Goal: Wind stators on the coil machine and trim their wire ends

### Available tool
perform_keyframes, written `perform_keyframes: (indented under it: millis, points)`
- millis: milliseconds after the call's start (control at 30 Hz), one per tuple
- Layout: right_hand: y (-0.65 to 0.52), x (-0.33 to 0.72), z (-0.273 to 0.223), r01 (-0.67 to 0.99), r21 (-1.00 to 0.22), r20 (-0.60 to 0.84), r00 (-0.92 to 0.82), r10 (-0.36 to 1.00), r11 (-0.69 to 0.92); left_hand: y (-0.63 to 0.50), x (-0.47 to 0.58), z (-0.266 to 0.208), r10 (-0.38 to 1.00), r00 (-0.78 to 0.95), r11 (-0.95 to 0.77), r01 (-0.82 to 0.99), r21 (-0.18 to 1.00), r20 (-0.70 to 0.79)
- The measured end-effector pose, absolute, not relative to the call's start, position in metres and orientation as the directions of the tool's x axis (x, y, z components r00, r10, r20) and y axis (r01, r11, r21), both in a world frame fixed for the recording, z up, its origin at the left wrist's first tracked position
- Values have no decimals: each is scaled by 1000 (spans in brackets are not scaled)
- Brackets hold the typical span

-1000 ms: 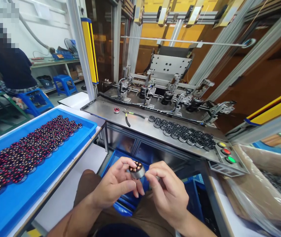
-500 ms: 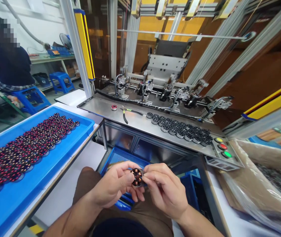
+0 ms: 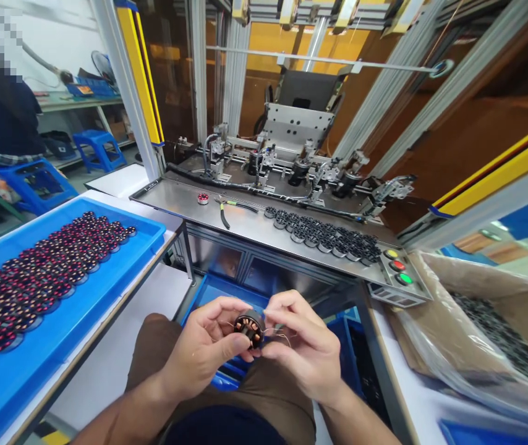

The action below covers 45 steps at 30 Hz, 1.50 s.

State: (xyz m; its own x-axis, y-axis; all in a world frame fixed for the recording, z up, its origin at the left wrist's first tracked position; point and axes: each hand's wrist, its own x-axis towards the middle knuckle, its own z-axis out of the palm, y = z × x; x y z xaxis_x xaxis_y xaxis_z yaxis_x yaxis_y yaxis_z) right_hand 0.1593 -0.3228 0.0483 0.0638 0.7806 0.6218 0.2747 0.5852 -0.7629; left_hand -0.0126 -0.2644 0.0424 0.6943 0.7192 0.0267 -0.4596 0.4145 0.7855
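Above my lap, my left hand (image 3: 208, 340) grips a wound motor stator (image 3: 250, 327), a dark ring with copper coils facing up. Its thumb lies across the near rim and the fingers curl behind. My right hand (image 3: 303, 346) is at the stator's right edge, with fingertips above and thumb below against the rim. Thin copper wire ends (image 3: 282, 334) stick out to the right between its thumb and fingers. Another loose wire end shows at the stator's left. The underside of the stator is hidden.
At left, a blue tray (image 3: 153, 230) holds many wound stators. On the metal ledge lie a red-topped stator (image 3: 203, 199), pliers (image 3: 225, 213) and rows of black stator cores (image 3: 324, 235). Behind stands a winding machine (image 3: 298, 123). Buttons (image 3: 397, 266) and a plastic-lined box (image 3: 435, 303) are right.
My hands have turned the stator so its coils show larger, and my right fingers have spread from a pinch at its edge. Wire ends now show. The whole view has shifted slightly.
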Motion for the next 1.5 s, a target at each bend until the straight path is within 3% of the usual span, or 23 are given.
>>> perform_keyframes:
  millis: [200, 333, 500, 600, 667, 767, 833, 1067, 1200, 1267, 1333, 1400, 1433, 1500]
  points:
    - [-318, 152, 61, 362, -675, 690, 2, 724, 643, -264, -15, 40, 734, 679, 406, -444, 799, 4]
    - [-318, 149, 64, 539, -551, 745, -26, 667, 637, -264, -18, 37, 757, 654, 394, -474, 788, 14]
    - [-318, 140, 70, 618, -528, 731, -20, 683, 583, -257, -20, 35, 763, 616, 375, -671, 640, 198]
    - [-314, 138, 74, 585, -535, 727, -48, 685, 609, -248, -17, 33, 776, 607, 427, -706, 565, 172]
    - [-313, 139, 76, 564, -533, 728, -75, 682, 631, -242, -13, 28, 645, 757, 575, -571, 585, 105]
    - [-313, 140, 79, 549, -532, 725, -99, 682, 645, -238, -9, 21, 223, 973, 751, -214, 625, 66]
    - [-314, 141, 80, 553, -528, 728, -94, 679, 644, -240, -9, 18, 155, 985, 760, -170, 627, 79]
    - [-314, 139, 79, 569, -612, 703, 73, 707, 549, -252, -15, 32, 664, 741, 557, -578, 597, 98]
    - [-311, 135, 79, 479, -683, 661, 84, 745, 552, -249, -14, 36, 773, 624, 501, -710, 495, 113]
    - [-309, 134, 80, 435, -689, 658, 41, 751, 580, -245, -11, 33, 678, 734, 609, -594, 526, 45]
    - [-308, 136, 82, 415, -689, 656, 12, 754, 593, -241, -9, 28, 398, 917, 756, -322, 570, -9]
    - [-308, 138, 83, 413, -683, 660, -3, 751, 602, -239, -8, 24, 134, 991, 793, -114, 599, 11]
    - [-308, 139, 83, 418, -676, 666, -6, 746, 607, -239, -8, 22, 104, 994, 784, -103, 613, 34]
    - [-308, 141, 84, 445, -654, 682, -3, 731, 612, -242, -10, 22, 229, 971, 740, -217, 637, 65]
